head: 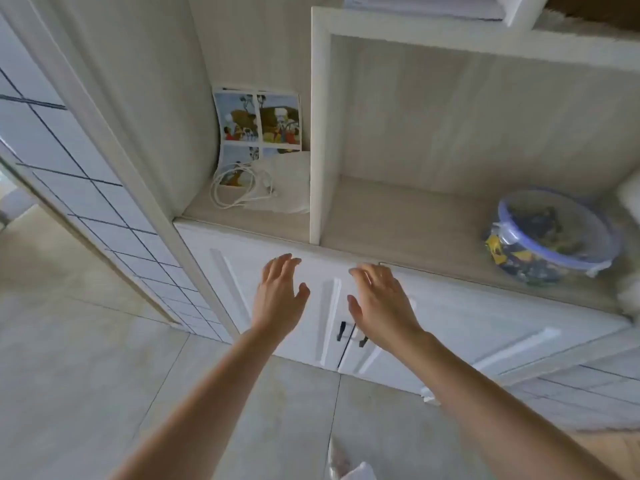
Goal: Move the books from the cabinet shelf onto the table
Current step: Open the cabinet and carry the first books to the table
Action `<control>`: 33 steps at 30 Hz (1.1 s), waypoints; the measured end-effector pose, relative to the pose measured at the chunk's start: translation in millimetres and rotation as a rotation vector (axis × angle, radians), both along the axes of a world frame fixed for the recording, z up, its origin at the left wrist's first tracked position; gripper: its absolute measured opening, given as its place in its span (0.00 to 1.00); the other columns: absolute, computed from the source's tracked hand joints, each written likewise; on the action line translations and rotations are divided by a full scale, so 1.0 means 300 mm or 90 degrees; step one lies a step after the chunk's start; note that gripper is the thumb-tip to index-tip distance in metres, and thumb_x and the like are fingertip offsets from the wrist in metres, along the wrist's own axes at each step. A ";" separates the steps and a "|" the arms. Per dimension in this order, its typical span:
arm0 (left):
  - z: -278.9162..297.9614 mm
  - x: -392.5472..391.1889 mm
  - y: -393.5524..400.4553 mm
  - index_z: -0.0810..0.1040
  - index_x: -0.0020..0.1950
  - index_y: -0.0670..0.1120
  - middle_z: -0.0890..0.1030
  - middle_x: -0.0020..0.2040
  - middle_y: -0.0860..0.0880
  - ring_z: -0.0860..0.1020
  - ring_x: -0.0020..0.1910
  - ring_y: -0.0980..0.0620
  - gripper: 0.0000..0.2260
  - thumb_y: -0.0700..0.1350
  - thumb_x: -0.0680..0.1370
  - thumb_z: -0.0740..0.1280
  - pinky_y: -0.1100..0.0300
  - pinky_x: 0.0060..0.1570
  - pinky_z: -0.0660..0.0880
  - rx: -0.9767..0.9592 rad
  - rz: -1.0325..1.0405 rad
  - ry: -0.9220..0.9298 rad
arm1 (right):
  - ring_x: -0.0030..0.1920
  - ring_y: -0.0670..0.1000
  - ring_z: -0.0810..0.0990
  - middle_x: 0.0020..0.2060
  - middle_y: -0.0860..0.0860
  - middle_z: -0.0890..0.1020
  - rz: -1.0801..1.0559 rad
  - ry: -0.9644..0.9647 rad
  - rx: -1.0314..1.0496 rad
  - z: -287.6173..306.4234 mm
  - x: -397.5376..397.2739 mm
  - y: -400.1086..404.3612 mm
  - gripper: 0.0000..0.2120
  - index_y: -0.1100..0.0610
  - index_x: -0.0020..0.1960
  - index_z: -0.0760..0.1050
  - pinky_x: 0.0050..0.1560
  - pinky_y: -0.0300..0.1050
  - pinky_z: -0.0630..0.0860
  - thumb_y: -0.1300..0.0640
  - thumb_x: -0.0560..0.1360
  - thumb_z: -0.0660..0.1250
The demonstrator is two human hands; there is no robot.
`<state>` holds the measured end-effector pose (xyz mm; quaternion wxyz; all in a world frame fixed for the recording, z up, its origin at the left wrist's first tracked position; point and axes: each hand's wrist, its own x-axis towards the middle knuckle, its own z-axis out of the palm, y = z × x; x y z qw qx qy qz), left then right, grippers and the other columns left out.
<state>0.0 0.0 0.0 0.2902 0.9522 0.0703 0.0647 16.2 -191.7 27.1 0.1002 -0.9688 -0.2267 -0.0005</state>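
Both my arms reach forward toward a white cabinet (450, 317). My left hand (277, 292) and my right hand (381, 303) hover side by side in front of the cabinet doors, just below the front edge of the wooden shelf (398, 230). Their fingers are straight and spread, holding nothing. A thin picture book (258, 126) with four cartoon panels leans upright against the back wall in the left compartment. At the top edge a stack of white pages or books (422, 5) lies on a higher shelf. No table is in view.
A coiled white cable (235, 188) and a white cloth or bag (287, 188) lie in front of the picture book. A round clear container (550, 237) with a blue-rimmed lid sits on the shelf at right. Black door handles (343, 330) are below my hands. A glass-paned door (69, 161) stands left.
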 end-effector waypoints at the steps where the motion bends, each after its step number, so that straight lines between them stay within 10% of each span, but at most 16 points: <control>1: -0.009 0.030 -0.002 0.66 0.73 0.47 0.64 0.75 0.49 0.57 0.76 0.46 0.23 0.45 0.78 0.64 0.47 0.71 0.64 0.014 0.009 0.012 | 0.61 0.61 0.73 0.61 0.56 0.74 0.022 -0.021 -0.014 -0.020 0.042 -0.012 0.19 0.61 0.65 0.71 0.58 0.52 0.73 0.55 0.75 0.64; 13: -0.090 0.114 0.008 0.47 0.79 0.57 0.42 0.79 0.56 0.38 0.78 0.50 0.33 0.47 0.79 0.62 0.45 0.75 0.48 0.149 0.022 0.048 | 0.54 0.63 0.76 0.59 0.61 0.76 0.076 -0.021 -0.087 -0.068 0.183 -0.018 0.41 0.67 0.65 0.72 0.54 0.54 0.77 0.66 0.52 0.77; 20: -0.087 0.081 0.015 0.53 0.79 0.54 0.49 0.80 0.54 0.42 0.79 0.49 0.27 0.50 0.81 0.59 0.45 0.75 0.53 0.146 0.014 0.016 | 0.58 0.62 0.71 0.56 0.56 0.77 0.095 -0.012 -0.033 -0.041 0.175 -0.013 0.23 0.65 0.61 0.76 0.55 0.55 0.77 0.63 0.66 0.70; 24: -0.078 0.050 0.040 0.63 0.76 0.51 0.64 0.76 0.49 0.55 0.78 0.45 0.23 0.55 0.82 0.53 0.45 0.72 0.62 0.202 -0.009 -0.026 | 0.60 0.58 0.69 0.57 0.53 0.72 0.046 0.229 0.017 0.037 0.146 0.005 0.17 0.57 0.63 0.69 0.61 0.50 0.70 0.52 0.77 0.62; 33: -0.058 -0.042 0.120 0.64 0.75 0.53 0.65 0.76 0.51 0.56 0.78 0.47 0.24 0.60 0.82 0.51 0.46 0.73 0.60 0.247 -0.090 -0.008 | 0.35 0.49 0.74 0.38 0.52 0.78 0.063 0.618 0.096 0.047 0.226 0.097 0.16 0.51 0.54 0.75 0.34 0.41 0.71 0.45 0.82 0.52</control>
